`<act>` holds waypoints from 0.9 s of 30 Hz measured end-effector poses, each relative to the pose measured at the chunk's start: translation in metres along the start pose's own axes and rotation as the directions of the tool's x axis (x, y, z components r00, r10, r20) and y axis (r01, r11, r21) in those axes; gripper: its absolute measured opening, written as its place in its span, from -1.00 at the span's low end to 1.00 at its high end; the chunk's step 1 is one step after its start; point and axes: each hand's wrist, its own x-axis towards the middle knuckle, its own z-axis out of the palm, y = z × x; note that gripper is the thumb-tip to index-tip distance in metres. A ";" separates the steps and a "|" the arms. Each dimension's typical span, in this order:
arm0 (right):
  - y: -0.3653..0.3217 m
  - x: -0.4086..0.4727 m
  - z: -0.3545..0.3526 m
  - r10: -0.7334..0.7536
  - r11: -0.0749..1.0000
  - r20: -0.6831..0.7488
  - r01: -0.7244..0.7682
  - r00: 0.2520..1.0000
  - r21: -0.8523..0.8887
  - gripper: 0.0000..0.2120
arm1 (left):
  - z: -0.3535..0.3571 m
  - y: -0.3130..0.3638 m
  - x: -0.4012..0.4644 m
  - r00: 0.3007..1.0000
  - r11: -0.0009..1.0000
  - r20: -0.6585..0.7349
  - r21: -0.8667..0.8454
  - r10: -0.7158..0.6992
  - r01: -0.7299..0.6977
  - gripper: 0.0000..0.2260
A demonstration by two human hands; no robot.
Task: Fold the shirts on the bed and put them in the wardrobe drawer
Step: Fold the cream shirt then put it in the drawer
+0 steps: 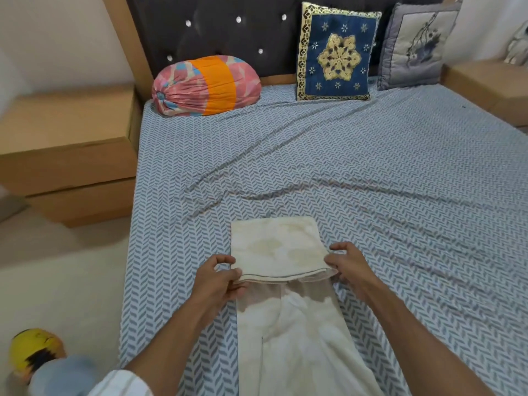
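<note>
A cream shirt (285, 281) lies lengthwise on the bed (371, 172), folded into a long narrow strip that runs from the near edge toward the middle. Its far end is doubled back over itself, leaving a folded edge across the strip. My left hand (217, 278) pinches the left corner of that folded edge between thumb and fingers. My right hand (347, 264) grips the right corner with curled fingers. No wardrobe or drawer is in view.
A pink and orange bolster (205, 85), a blue and gold cushion (337, 52) and a grey cushion (417, 44) lean at the dark headboard. Wooden side units (71, 144) flank the bed. A yellow object (34, 352) sits on the floor at lower left.
</note>
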 end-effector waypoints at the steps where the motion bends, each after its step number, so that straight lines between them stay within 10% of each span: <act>1: 0.001 0.000 0.000 0.001 0.999 0.010 0.000 1.000 -0.037 -0.72 | -0.002 -0.002 0.000 1.000 1.000 -0.004 0.023 -0.011 0.011 -0.82; 7: -0.006 0.011 0.004 -0.108 0.956 0.024 0.111 0.994 -0.271 -0.68 | 0.001 -0.011 0.007 0.997 0.969 -0.070 0.248 0.018 0.000 -0.76; 13: -0.037 0.044 0.015 -0.056 0.993 0.127 0.069 0.990 -0.098 -0.55 | 0.010 0.008 0.030 0.984 0.852 -0.074 0.513 0.160 -0.100 -0.72; 27: -0.071 0.114 0.032 0.028 0.992 0.171 -0.006 0.985 -0.125 -0.55 | 0.031 0.046 0.117 0.983 0.931 -0.174 0.365 0.064 0.004 -0.66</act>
